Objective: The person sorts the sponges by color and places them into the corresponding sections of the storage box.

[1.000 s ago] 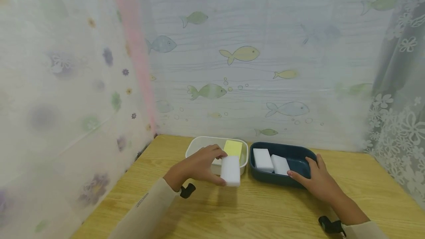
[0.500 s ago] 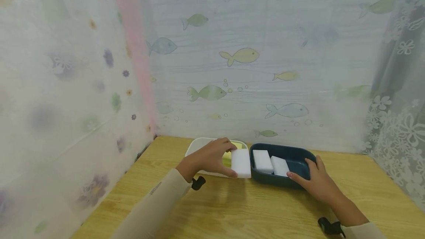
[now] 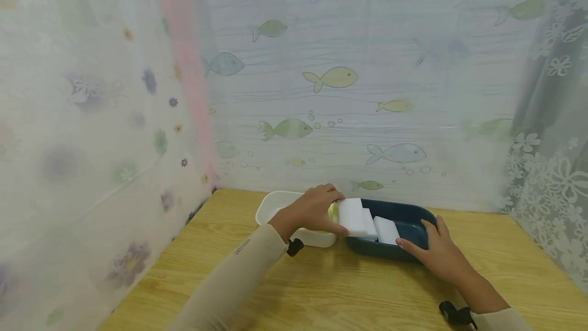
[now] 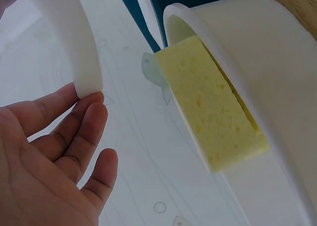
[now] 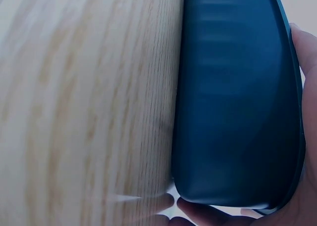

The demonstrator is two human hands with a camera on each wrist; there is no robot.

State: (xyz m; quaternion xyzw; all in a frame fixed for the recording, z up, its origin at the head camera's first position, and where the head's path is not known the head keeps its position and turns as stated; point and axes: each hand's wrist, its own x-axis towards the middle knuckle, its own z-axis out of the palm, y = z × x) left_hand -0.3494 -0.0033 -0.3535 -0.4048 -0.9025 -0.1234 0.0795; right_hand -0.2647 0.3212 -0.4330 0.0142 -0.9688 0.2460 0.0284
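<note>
My left hand (image 3: 309, 212) pinches a white sponge block (image 3: 351, 217) between thumb and fingers, over the left end of a dark blue tub (image 3: 383, 252). Inside that tub lie two more white blocks; the left block (image 3: 370, 226) is partly hidden by the held one, while the other block (image 3: 387, 230) is in plain sight. My right hand (image 3: 441, 252) grips the tub's right end, thumb at the front rim. A yellow sponge (image 4: 210, 104) stands in the white tub (image 3: 271, 204), largely behind my left hand in the head view.
Both tubs sit side by side on a wood-grain table (image 3: 294, 290). Behind them hangs a fish-print curtain (image 3: 340, 132), and a flower-print curtain (image 3: 101, 167) borders the left side. Dark wrist mounts (image 3: 295, 247) are strapped to both arms.
My left hand has carried the white block rightward, from in front of the white tub to over the blue tub's left end. My right hand keeps its place on the blue tub.
</note>
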